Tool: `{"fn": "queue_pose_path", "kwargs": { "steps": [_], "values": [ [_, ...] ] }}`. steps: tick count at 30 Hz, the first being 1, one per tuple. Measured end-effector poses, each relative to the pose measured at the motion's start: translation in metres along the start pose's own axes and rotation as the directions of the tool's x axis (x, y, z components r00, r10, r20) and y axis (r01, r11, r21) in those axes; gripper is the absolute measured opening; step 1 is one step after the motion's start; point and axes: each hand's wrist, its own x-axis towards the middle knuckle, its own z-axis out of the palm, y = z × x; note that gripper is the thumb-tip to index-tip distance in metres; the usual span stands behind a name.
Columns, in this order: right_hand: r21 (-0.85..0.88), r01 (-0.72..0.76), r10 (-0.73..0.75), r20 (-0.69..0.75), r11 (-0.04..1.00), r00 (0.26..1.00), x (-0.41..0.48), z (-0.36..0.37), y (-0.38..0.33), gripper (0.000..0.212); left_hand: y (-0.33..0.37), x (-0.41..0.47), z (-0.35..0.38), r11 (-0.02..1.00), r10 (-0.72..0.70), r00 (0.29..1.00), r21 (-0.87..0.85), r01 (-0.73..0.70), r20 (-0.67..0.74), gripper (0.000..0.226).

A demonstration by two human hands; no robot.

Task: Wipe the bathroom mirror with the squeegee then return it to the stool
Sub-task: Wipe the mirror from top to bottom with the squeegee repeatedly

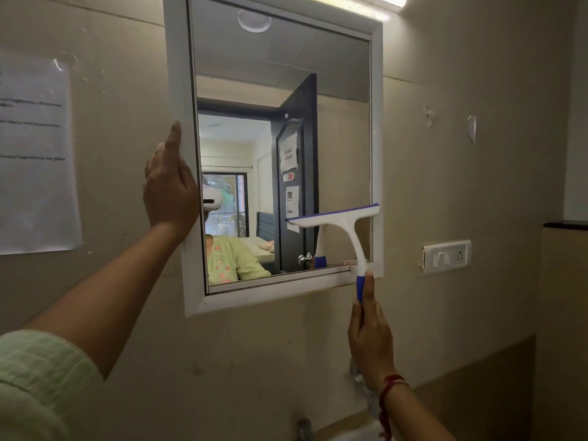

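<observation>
A white-framed mirror (178,74) hangs on the beige wall, swung slightly outward. My left hand (170,189) grips its left frame edge, fingers pointing up. My right hand (370,338) holds the blue grip of a white squeegee (345,226) from below. The squeegee's purple blade lies against the glass in the lower right corner of the mirror, tilted up toward the right. The stool is out of view.
A paper notice (35,154) is taped to the wall at left. A white switch plate (447,256) sits right of the mirror. A tube light (375,0) glows above. A metal tap (304,429) and basin edge show at the bottom.
</observation>
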Motion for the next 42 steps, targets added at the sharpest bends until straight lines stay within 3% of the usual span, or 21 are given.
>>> {"fn": "queue_pose_path", "kwargs": {
  "steps": [19, 35, 42],
  "values": [
    [0.015, -0.179, 0.177, 0.088, 0.984, 0.980, -0.070, -0.005, -0.005, 0.064, 0.002, 0.000, -0.001, 1.000, -0.003, 1.000, 0.013, 0.003, -0.006, 0.049],
    [0.033, -0.200, 0.192, 0.158, 0.979, 0.968, -0.084, -0.020, -0.019, 0.061, 0.004, -0.001, -0.003, 1.000, -0.024, 1.000, 0.004, 0.023, 0.015, 0.049],
    [0.150, -0.188, 0.168, 0.139, 0.971, 0.976, -0.074, -0.040, -0.037, 0.055, 0.004, -0.001, -0.003, 0.999, -0.050, 0.998, 0.006, 0.049, 0.031, 0.048]
  ]
}}
